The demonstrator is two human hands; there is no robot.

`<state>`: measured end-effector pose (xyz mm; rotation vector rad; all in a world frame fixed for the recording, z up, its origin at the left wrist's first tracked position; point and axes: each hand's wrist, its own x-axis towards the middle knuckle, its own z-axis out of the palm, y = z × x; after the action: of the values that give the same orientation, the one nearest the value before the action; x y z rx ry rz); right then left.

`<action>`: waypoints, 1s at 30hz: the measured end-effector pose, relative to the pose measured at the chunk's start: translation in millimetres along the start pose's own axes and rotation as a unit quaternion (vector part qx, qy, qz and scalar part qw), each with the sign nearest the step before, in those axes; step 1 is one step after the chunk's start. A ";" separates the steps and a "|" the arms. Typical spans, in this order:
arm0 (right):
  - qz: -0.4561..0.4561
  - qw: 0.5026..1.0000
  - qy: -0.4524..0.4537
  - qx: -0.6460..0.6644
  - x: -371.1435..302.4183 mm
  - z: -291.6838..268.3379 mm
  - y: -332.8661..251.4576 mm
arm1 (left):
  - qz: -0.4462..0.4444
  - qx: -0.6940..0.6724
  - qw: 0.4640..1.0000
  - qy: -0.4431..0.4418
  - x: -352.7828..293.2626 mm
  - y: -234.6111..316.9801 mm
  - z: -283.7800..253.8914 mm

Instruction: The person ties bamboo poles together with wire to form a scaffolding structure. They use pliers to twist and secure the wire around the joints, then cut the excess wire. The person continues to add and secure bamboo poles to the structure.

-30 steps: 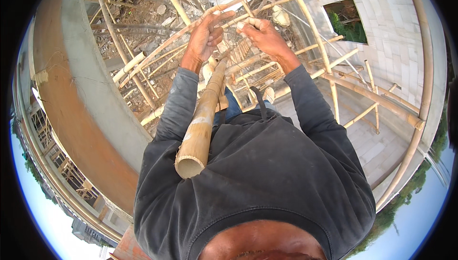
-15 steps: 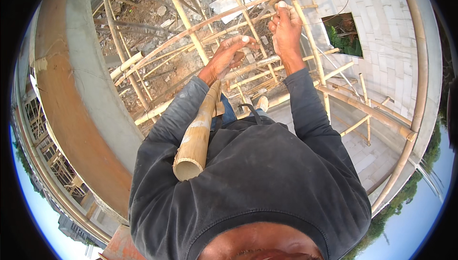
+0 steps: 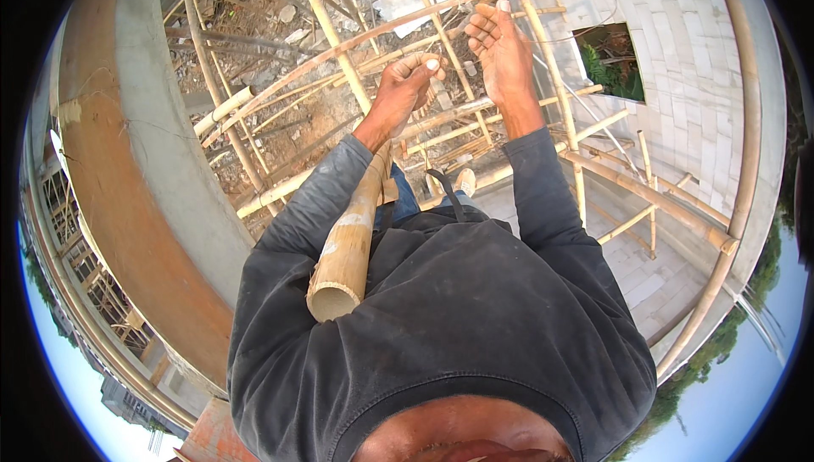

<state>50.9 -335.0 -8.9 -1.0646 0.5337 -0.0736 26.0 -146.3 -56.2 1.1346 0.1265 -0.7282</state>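
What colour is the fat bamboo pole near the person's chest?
The fat bamboo pole is yellowish tan with a whitish patch, best seen in the head view.

Your only view looks steeply down from your head through a wide fisheye lens, close above your dark shirt (image 3: 475,309) and farther from the bamboo poles (image 3: 317,4) beyond it.

Hands (image 3: 400,96) (image 3: 509,68) apart, thick bamboo pole (image 3: 346,258) before dark shirt (image 3: 483,309), bamboo scaffolding (image 3: 325,21) beyond

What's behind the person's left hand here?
The thick bamboo pole disappears behind the left hand at the wrist; thinner poles and debris-strewn ground show beyond. Whatever the palm and fingers cover cannot be seen.
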 end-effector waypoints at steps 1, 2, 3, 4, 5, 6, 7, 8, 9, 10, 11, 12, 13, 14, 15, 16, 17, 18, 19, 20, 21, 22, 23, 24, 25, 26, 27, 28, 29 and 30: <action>0.013 0.999 -0.013 -0.046 -1.1 -2.2 -0.5 | -0.007 -0.009 1.000 -0.003 0.4 -0.6 -1.0; 0.026 0.995 -0.026 -0.092 -2.7 -4.0 -1.6 | -0.011 -0.017 1.000 0.010 1.4 -2.3 -1.9; 0.020 0.989 -0.036 -0.140 -5.6 -5.6 -3.2 | -0.014 -0.026 0.999 0.023 2.7 -4.6 -2.1; 0.015 0.981 -0.046 -0.189 -9.0 -7.6 -5.2 | -0.018 -0.035 0.999 0.036 2.9 -4.2 -0.6; 0.009 0.970 -0.056 -0.237 -10.3 -9.4 -6.7 | -0.009 -0.036 0.999 0.040 2.7 -3.6 0.3; 0.003 0.968 -0.066 -0.242 -9.4 -12.7 -6.3 | 0.000 -0.037 0.998 0.044 2.5 -2.8 0.8; -0.003 0.966 -0.075 -0.246 -9.4 -16.9 -4.9 | 0.008 -0.038 0.998 0.047 1.8 -0.2 2.5; -0.009 0.964 -0.084 -0.251 -9.4 -19.7 -3.5 | 0.009 -0.022 0.999 0.041 1.2 3.3 2.8; -0.022 0.960 -0.085 -0.266 -9.2 -21.6 -2.3 | 0.010 -0.005 0.999 0.034 0.4 7.4 2.2; -0.035 0.955 -0.087 -0.281 -9.6 -21.7 -2.2 | 0.012 0.011 0.999 0.028 -0.3 9.7 1.1; -0.047 0.950 -0.089 -0.297 -10.0 -21.8 -2.1 | 0.036 0.071 0.996 0.034 0.7 9.7 0.0; -0.047 0.951 -0.084 -0.293 -10.2 -21.8 -2.2 | 0.059 0.131 0.989 0.039 3.4 9.4 -1.6; -0.046 0.953 -0.080 -0.289 -10.7 -21.6 -1.5 | 0.082 0.190 0.977 0.044 5.7 8.5 -3.6; -0.045 0.954 -0.076 -0.286 -11.4 -21.3 -1.3 | 0.113 0.199 0.972 0.053 9.2 4.3 -6.5; -0.013 0.933 -0.069 -0.353 -13.0 -21.6 -3.4 | 0.144 0.207 0.966 0.061 13.0 -1.5 -9.6; 0.019 0.906 -0.063 -0.418 -15.0 -21.2 -8.6 | 0.174 0.216 0.958 0.070 13.8 -2.0 -10.6; 0.051 0.873 -0.057 -0.481 -17.9 -20.6 -14.6 | 0.161 0.230 0.955 0.094 12.5 -2.7 -12.8; 0.069 0.829 -0.102 -0.546 -23.3 -19.9 -21.8 | 0.147 0.244 0.951 0.117 10.1 -3.2 -16.0; 0.084 0.778 -0.146 -0.606 -30.4 -18.8 -31.1 | 0.135 0.259 0.946 0.138 9.3 -0.2 -18.2; 0.098 0.720 -0.190 -0.660 -36.7 -16.9 -37.4 | 0.140 0.280 0.939 0.141 9.8 3.1 -21.3; 0.008 0.734 -0.192 -0.651 -43.1 -11.6 -40.5 | 0.144 0.302 0.932 0.143 10.9 7.0 -24.9; -0.078 0.742 -0.189 -0.638 -53.0 -6.1 -42.5 | 0.146 0.321 0.925 0.141 9.6 8.3 -25.8; -0.165 0.745 -0.184 -0.620 -58.6 -3.2 -42.2 | 0.141 0.326 0.925 0.134 7.5 8.6 -26.4; -0.325 0.698 -0.207 -0.604 -53.2 -8.4 -30.6 | 0.135 0.331 0.925 0.127 5.2 8.8 -27.0; -0.385 0.658 -0.222 -0.608 -40.8 -12.7 -21.5 | 0.133 0.336 0.925 0.118 5.2 12.0 -26.4; -0.442 0.614 -0.235 -0.611 -26.4 -16.5 -13.2 | 0.134 0.338 0.926 0.105 4.4 14.5 -24.8; -0.497 0.566 -0.247 -0.610 -17.8 -21.4 -6.3 | 0.134 0.340 0.926 0.092 2.4 16.7 -22.9; -0.441 0.560 -0.267 -0.649 -12.5 -27.7 -3.1 | 0.136 0.341 0.926 0.084 2.1 20.0 -22.9; -0.379 0.554 -0.286 -0.683 -9.5 -36.9 -1.0 | 0.161 0.367 0.910 0.103 1.4 22.3 -23.9; -0.316 0.546 -0.304 -0.714 -7.0 -43.9 2.3 | 0.185 0.392 0.893 0.122 0.7 24.5 -24.9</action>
<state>24.5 -367.4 -24.5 -2.7275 -0.7085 0.1472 47.5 -119.8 -48.5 1.9604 -0.1949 -0.2730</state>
